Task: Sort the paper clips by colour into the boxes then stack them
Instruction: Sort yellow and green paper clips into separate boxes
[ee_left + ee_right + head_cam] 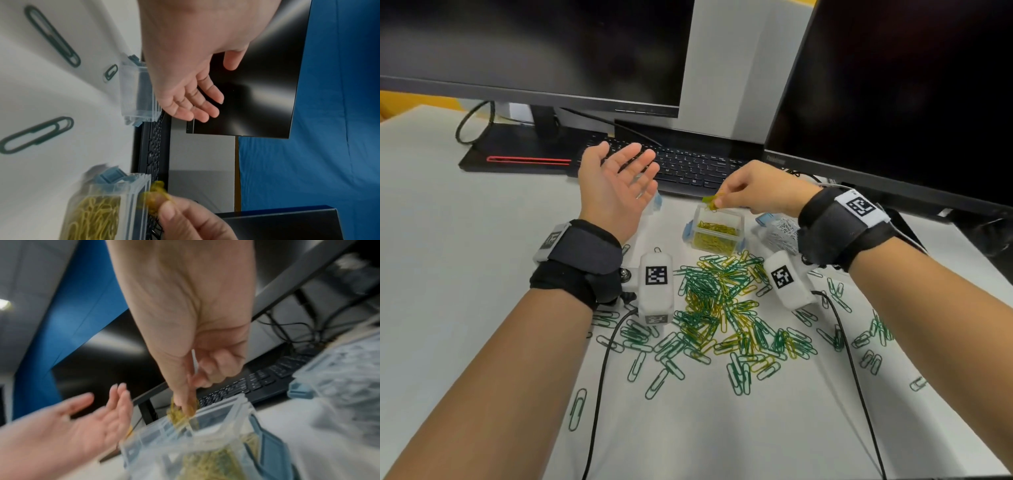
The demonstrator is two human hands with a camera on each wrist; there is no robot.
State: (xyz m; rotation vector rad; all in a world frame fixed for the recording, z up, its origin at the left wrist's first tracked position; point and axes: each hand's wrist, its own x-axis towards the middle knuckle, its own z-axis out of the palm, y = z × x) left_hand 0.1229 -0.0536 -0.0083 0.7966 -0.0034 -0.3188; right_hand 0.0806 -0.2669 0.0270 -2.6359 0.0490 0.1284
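Note:
My right hand [722,200] pinches a small bunch of yellow paper clips [711,202] just above the open clear box [715,233], which is partly filled with yellow clips. The bunch [179,412] hangs at that box's rim [222,404] in the right wrist view. My left hand [619,181] is raised palm up, fingers straight, holding nothing, over a second clear box [139,92]. A third box with silver clips [782,233] stands right of the yellow one. A heap of mixed green and yellow clips [722,308] lies on the white table.
A black keyboard [688,168] lies just behind the boxes, with two dark monitors [534,48] behind it. Loose green clips [577,407] are scattered across the table [465,240]. Wrist camera cables [599,394] trail over the table near me.

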